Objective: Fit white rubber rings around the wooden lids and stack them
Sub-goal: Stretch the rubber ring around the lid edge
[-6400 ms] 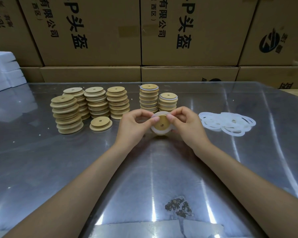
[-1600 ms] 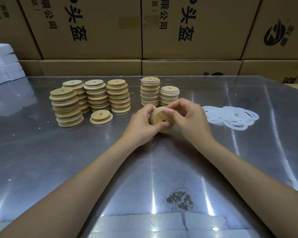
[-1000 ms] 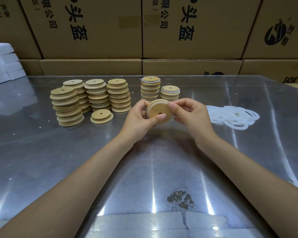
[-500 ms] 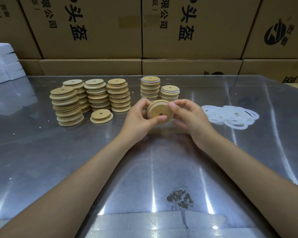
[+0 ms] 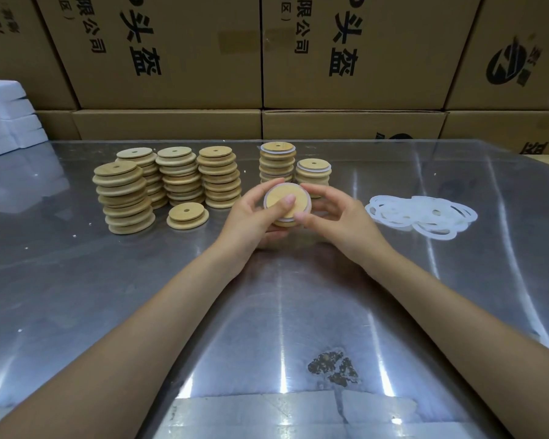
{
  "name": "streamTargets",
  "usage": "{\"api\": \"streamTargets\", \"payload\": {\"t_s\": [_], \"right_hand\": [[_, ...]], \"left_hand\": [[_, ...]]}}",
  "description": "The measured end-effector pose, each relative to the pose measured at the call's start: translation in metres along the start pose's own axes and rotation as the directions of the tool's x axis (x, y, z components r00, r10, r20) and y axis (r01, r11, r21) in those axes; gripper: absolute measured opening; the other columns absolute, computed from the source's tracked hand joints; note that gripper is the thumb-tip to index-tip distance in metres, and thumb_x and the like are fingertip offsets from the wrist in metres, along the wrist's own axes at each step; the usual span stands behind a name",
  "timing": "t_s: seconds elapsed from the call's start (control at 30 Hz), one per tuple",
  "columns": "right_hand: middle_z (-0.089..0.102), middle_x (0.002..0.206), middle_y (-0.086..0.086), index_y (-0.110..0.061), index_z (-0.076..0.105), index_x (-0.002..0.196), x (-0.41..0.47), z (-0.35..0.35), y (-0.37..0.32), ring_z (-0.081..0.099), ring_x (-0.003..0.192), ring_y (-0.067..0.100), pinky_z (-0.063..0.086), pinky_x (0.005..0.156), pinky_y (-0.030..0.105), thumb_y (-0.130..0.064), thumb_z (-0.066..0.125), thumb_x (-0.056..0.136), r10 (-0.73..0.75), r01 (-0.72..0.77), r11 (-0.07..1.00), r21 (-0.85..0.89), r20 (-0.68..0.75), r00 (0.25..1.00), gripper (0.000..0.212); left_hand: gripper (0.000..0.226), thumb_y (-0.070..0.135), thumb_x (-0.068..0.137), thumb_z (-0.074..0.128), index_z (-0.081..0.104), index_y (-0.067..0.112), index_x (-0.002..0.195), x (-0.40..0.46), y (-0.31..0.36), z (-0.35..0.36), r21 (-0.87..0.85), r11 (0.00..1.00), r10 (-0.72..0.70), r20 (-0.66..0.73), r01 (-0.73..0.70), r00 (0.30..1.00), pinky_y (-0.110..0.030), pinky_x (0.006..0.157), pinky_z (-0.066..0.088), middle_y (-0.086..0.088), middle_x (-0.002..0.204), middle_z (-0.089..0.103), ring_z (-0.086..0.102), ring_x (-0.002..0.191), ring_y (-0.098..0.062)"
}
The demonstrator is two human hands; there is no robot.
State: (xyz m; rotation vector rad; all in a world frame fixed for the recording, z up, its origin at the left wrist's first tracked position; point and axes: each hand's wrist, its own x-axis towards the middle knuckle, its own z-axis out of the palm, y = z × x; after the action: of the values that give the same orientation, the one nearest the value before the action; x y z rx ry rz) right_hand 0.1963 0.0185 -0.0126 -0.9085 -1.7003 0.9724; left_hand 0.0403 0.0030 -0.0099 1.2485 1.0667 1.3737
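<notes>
Cardboard boxes [image 5: 178,52] wall a shiny metal worktop [image 5: 76,280]. The wooden lid [image 5: 284,202], tilted edge-on a moment ago, now faces up, its white rubber ring [image 5: 267,193] apparently seated, so stacking seems next. Left hand [image 5: 254,217] and right hand [image 5: 336,217] both pinch its rim between them.

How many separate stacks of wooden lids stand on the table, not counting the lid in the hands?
7: four tall bare stacks at left, a low stack in front, two ringed stacks behind the hands, partly hidden.
</notes>
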Motion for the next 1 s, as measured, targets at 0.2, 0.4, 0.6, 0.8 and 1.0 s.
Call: {"api": "streamTargets", "payload": {"t_s": [0.2, 0.4, 0.6, 0.8, 1.0], "right_hand": [[0.067, 0.115, -0.008, -0.021, 0.057, 0.125, 0.005, 0.007, 0.014, 0.061, 0.109, 0.008, 0.049, 0.097, 0.039, -0.035, 0.079, 0.073, 0.006, -0.018, 0.983, -0.183, -0.066, 0.998, 0.059], [0.069, 0.104, -0.013, -0.033, 0.059, 0.105, 0.018, 0.004, 0.025, 0.063, 0.101, 0.001, 0.051, 0.092, 0.035, -0.047, 0.079, 0.067, 0.011, -0.045, 0.978, -0.204, -0.165, 0.986, 0.045], [0.063, 0.115, -0.012, -0.025, 0.053, 0.123, 0.049, -0.010, 0.032, 0.057, 0.112, 0.012, 0.046, 0.093, 0.032, -0.051, 0.071, 0.075, -0.019, -0.140, 0.947, -0.288, -0.485, 0.874, 0.058], [0.056, 0.131, -0.005, -0.023, 0.041, 0.136, 0.079, -0.013, 0.040, 0.050, 0.122, 0.018, 0.038, 0.089, 0.028, -0.053, 0.066, 0.080, -0.032, -0.177, 0.941, -0.287, -0.598, 0.801, 0.068], [0.059, 0.119, -0.004, -0.023, 0.043, 0.125, 0.099, -0.011, 0.048, 0.055, 0.111, 0.020, 0.037, 0.075, 0.027, -0.056, 0.065, 0.078, -0.065, -0.194, 0.906, -0.377, -0.576, 0.815, 0.062]], "left_hand": [[0.043, 0.040, 0.096, 0.047, 0.051, 0.017, 0.133, 0.001, 0.000, 0.006, 0.078, 0.996, -0.037, 0.073, 0.031, 0.997, -0.022, 0.060, 0.053, -0.001, 0.095, 0.072, 0.068, 0.072, -0.011], [0.050, 0.040, 0.098, 0.042, 0.039, 0.017, 0.142, 0.003, 0.000, 0.010, 0.160, 0.986, -0.045, 0.053, 0.036, 0.998, -0.020, 0.068, 0.053, 0.003, 0.097, 0.065, 0.065, 0.076, -0.011], [0.036, 0.026, 0.092, 0.059, 0.053, 0.015, 0.126, 0.012, 0.003, -0.017, 0.559, 0.825, 0.241, -0.219, -0.080, 0.946, -0.019, 0.086, 0.042, 0.002, 0.115, 0.062, 0.058, 0.106, -0.012], [0.072, 0.051, 0.089, 0.053, 0.032, 0.009, 0.142, 0.015, -0.003, -0.051, 0.908, 0.236, 0.098, -0.375, 0.345, 0.922, -0.047, 0.115, 0.014, -0.017, 0.153, 0.021, 0.012, 0.143, -0.036], [0.064, 0.050, 0.095, 0.039, 0.031, 0.008, 0.142, 0.016, -0.011, -0.039, 0.942, 0.129, 0.067, -0.319, 0.308, 0.946, -0.047, 0.113, 0.018, -0.016, 0.150, 0.027, 0.021, 0.139, -0.036]]}}
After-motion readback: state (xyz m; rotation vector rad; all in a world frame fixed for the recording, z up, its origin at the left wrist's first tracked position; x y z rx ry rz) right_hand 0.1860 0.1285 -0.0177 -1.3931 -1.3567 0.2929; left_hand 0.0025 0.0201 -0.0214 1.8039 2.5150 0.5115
